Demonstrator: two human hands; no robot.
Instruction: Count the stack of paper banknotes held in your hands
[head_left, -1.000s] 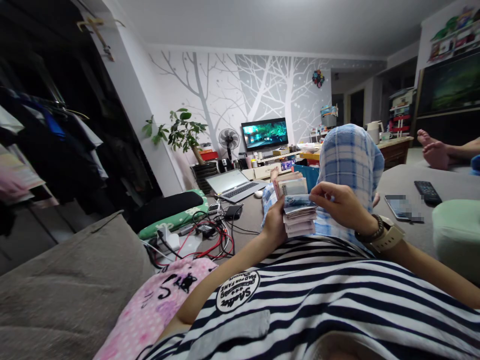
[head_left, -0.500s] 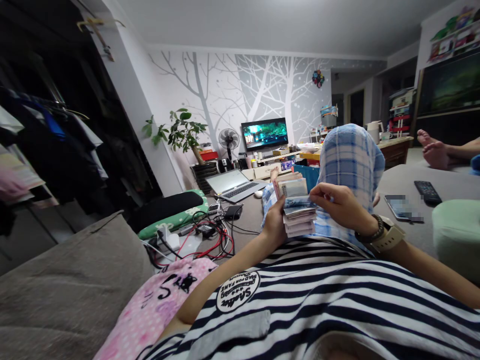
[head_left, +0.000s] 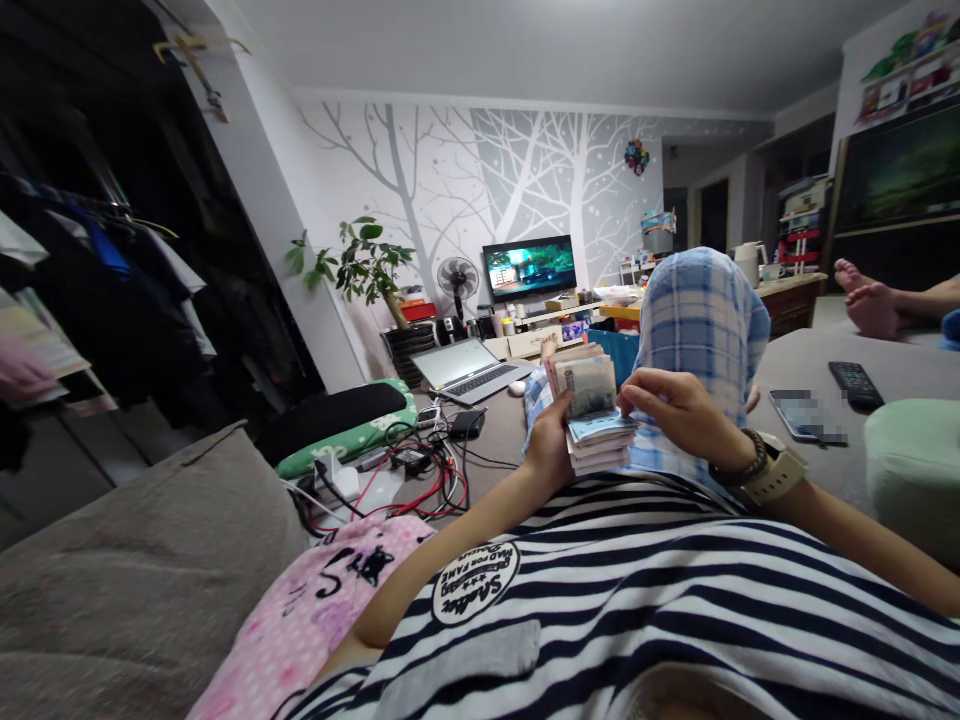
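Currently left hand (head_left: 553, 443) is curled around a stack of banknotes (head_left: 594, 420), held over the lap in front of the raised plaid knee (head_left: 701, 305). Right hand (head_left: 675, 412) has fingers pinched on the stack's right edge. Versus 0.5 s ago: the top blue note lies flatter, and the rear notes stand more exposed.

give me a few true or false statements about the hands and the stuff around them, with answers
1. The left hand grips a stack of banknotes. True.
2. The right hand holds the remote control. False: the remote lies on the grey couch, apart from it; the right hand's fingers are on the notes.
3. A watch is on the right wrist. True.
4. The laptop is closed. False: it lies open.
5. The television is off. False: its screen shows a picture.
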